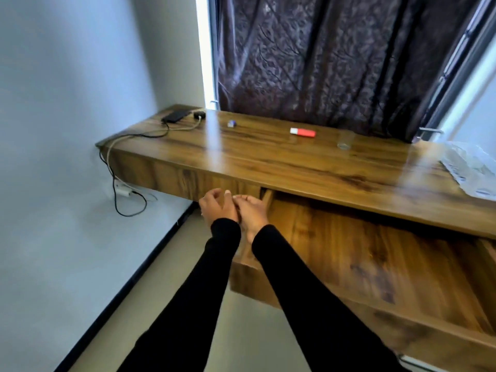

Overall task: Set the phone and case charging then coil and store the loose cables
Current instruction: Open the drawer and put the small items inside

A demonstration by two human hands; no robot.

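A dark phone lies at the far left end of the wooden desk, a black cable running from it over the edge. Beside it sits a small black case with a white cable plugged in. Both cables drop to a white adapter low on the wall. My left hand and my right hand are together at the left front corner of an open drawer under the desk. Their fingers are loosely curled and nothing shows in them.
A red and white object, a small blue-grey item, a clear glass and a crinkled plastic sheet lie on the desk. A dark curtain hangs behind. The pale wall and black skirting are on the left.
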